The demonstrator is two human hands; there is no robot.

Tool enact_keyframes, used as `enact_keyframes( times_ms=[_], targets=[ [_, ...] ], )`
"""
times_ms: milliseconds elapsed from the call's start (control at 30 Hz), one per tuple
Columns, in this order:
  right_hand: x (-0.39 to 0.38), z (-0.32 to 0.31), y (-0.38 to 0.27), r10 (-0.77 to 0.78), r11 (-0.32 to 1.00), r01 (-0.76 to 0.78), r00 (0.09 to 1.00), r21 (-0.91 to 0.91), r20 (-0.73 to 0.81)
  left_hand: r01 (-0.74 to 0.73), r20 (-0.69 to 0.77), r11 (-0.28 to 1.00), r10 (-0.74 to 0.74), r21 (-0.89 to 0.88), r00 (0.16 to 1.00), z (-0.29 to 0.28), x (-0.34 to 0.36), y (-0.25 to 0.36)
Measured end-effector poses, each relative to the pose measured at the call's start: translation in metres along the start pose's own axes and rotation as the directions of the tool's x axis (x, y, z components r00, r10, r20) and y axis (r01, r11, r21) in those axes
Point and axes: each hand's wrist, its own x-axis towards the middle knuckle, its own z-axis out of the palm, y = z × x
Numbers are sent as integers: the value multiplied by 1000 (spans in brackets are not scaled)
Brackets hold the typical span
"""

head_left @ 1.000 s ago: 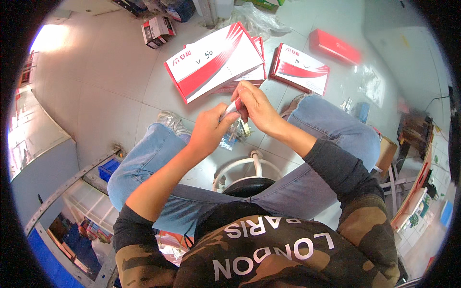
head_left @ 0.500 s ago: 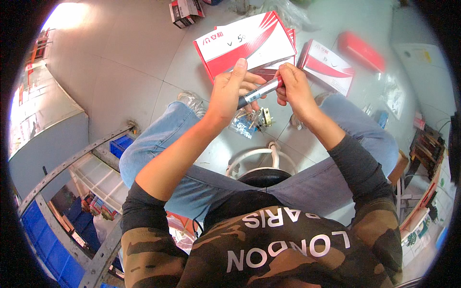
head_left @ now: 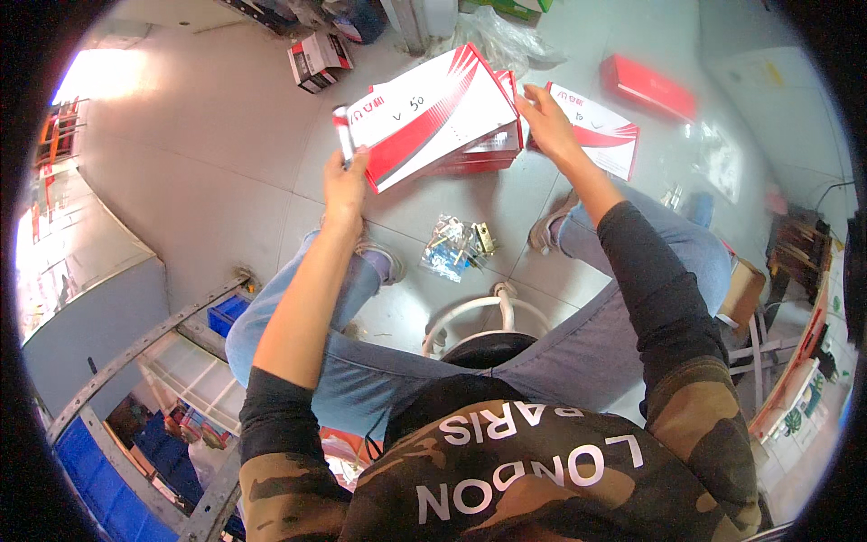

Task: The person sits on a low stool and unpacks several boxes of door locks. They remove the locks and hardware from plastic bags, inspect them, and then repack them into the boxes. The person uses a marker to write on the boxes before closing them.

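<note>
A red-and-white cardboard box with handwriting on its lid lies tilted on top of similar boxes. My left hand is closed around a marker pen, which points up beside the box's left end. The thumb of that hand is close against the box's left edge. At the other end is my right hand, its thumb and forefinger apart, the tips at the box's right edge. Whether its hidden fingers reach under the box cannot be seen. Behind this hand lies another red-and-white box.
A clear bag of small metal parts lies on the floor between my feet. Farther off are a red case, crumpled clear plastic and a small dark box. A round stool base stands close to me; a metal frame is at left.
My hands have parted from around the marker pen. The left moved left with the pen, now upright; the right let go of it and came to the box's right end. The view shifted slightly.
</note>
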Motion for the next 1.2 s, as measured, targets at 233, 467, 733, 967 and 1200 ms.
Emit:
enact_keyframes(
  times_ms=[233, 467, 733, 967, 1200],
  targets=[
    [-9, 30, 49, 170, 984, -165, 982, -63, 81, 402, 194, 822, -352, -404, 916, -9, 40, -60],
    [-63, 26, 43, 517, 822, -481, 855, 304, -46, 426, 105, 901, -418, -78, 903, -8, 12, -47],
    [-64, -64, 47, 581, 442, -589, 762, 677, 285, 358, 331, 932, -322, -52, 887, 57, -33, -23],
    [-72, -130, 95, 703, 403, -228, 698, 886, -140, 207, 507, 978, -173, -10, 844, 94, -44, 17],
    [-62, -156, 131, 678, 414, -52, 683, 909, -270, 229, 509, 972, -220, 46, 832, 81, -52, 17]
  ],
)
